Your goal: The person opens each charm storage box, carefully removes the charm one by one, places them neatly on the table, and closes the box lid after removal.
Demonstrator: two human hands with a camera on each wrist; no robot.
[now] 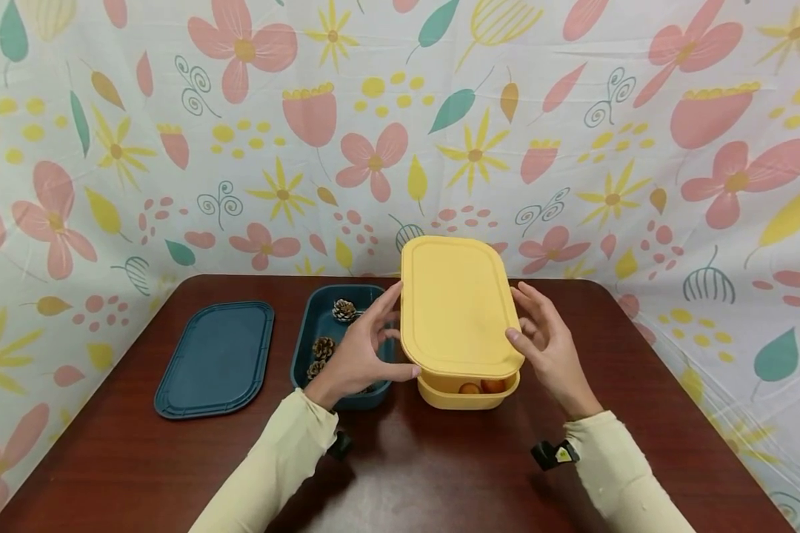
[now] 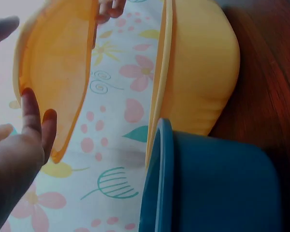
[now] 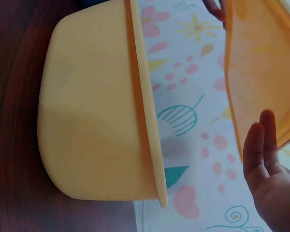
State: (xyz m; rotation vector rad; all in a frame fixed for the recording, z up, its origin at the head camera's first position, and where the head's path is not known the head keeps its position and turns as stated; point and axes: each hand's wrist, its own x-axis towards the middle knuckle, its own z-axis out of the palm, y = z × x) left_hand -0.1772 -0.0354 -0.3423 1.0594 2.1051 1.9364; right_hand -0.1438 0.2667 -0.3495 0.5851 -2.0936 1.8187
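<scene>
A yellow lid (image 1: 461, 307) is held above the yellow container (image 1: 468, 400), tilted in the head view. My left hand (image 1: 363, 344) grips its left edge, thumb near the front corner and fingers along the side. At the opposite edge my right hand (image 1: 548, 344) grips the lid with thumb on top and fingers at the side. Both wrist views show a gap between the lid (image 2: 55, 63) and the container's rim (image 3: 147, 101). Round orange-brown things (image 1: 492, 386) show inside the container; the lid hides most of them.
Left of the yellow container stands a blue container (image 1: 320, 322) with several pine cones (image 1: 323, 347) inside. A blue lid (image 1: 216, 359) lies flat farther left on the dark wooden table (image 1: 427, 481). A flower-patterned cloth (image 1: 373, 89) hangs behind the table.
</scene>
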